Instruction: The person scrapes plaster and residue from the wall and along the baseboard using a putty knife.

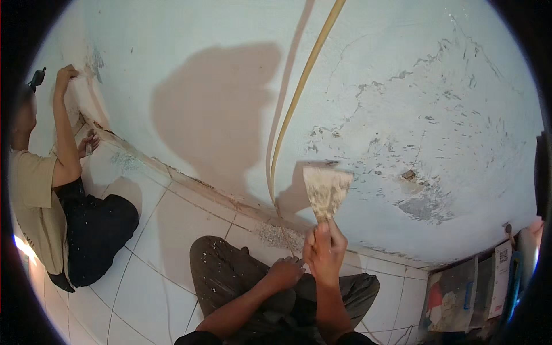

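Note:
My right hand (326,250) grips a broad putty knife (328,189) by its handle, blade up. Dried whitish filler or paint smears the blade, which stands in front of the pale blue wall (215,26); whether it touches the wall I cannot tell. My left hand (285,272) rests low over my lap beside the right wrist, its fingers curled and partly hidden. A yellowish hose or cable (308,73) hangs down the wall, and its thin lower end runs to my left fingers. Whether they hold it is unclear. Patches of scraped, flaking plaster (424,209) mark the wall on the right.
Another person (36,185) sits at the left, one hand raised to the wall corner. Scraped debris (280,236) lies on the floor tiles (146,297) along the wall base. Plastic drawers (453,297) stand at the lower right. My folded legs (220,267) are below my hands.

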